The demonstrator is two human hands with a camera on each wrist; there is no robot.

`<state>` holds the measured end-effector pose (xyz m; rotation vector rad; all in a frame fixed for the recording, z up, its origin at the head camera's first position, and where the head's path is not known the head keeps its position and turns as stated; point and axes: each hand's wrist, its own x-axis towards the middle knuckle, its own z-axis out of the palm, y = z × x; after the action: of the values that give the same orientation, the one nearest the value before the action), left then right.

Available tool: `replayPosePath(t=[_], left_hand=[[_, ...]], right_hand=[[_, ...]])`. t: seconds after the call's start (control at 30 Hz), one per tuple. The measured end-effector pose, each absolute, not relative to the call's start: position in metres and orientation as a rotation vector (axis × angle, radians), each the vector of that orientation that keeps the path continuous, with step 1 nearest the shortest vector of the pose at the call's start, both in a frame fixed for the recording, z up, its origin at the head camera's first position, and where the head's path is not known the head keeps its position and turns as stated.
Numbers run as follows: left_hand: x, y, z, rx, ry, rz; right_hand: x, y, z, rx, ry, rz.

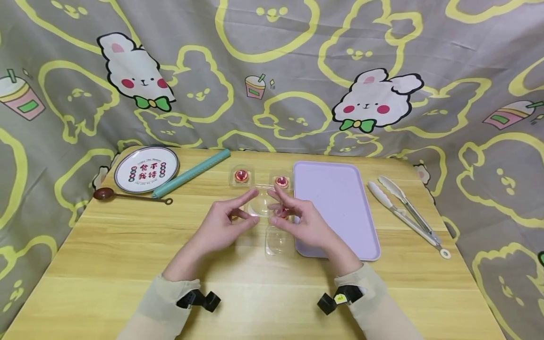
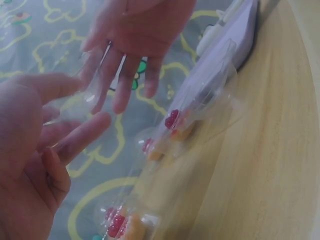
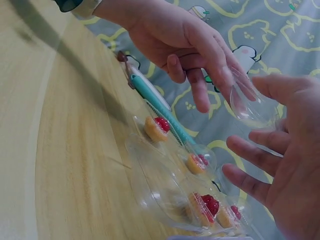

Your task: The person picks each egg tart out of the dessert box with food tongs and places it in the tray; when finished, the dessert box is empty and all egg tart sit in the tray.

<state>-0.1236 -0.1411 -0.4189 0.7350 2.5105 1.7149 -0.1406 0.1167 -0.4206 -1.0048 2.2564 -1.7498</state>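
A small clear plastic domed lid (image 1: 262,204) is held up between my hands above the table. My left hand (image 1: 221,225) pinches its left edge between thumb and fingers. My right hand (image 1: 307,218) pinches the opposite edge, its other fingers spread in the right wrist view. Several small tarts (image 3: 159,128) with red berry tops sit in clear plastic boxes below and behind the hands. Two tarts show fully at the back in the head view; the nearer ones are partly covered by my hands. A hinged clear lid (image 1: 278,242) lies open toward me, below my right hand.
A lilac tray (image 1: 335,208) lies right of the boxes, with grey-and-silver tongs (image 1: 408,215) beyond it. At the back left are a white plate (image 1: 146,169) with red characters, a teal stick-like roll (image 1: 193,174) and a brown spoon (image 1: 131,195). A patterned curtain (image 1: 272,75) surrounds the table.
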Motion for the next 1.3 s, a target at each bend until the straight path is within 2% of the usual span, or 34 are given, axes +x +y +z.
replayPosePath(t=[0.47, 1.3], left_hand=[[-0.122, -0.1415, -0.4223, 0.679, 2.434, 1.688], [-0.1216, -0.149, -0.4242, 0.658, 2.386, 1.597]], right_hand=[[-0.1385, 0.1199, -0.4235, -0.913, 2.206, -1.708], [-0.1347, 0.1248, -0.4274, -0.919, 2.188, -1.664]])
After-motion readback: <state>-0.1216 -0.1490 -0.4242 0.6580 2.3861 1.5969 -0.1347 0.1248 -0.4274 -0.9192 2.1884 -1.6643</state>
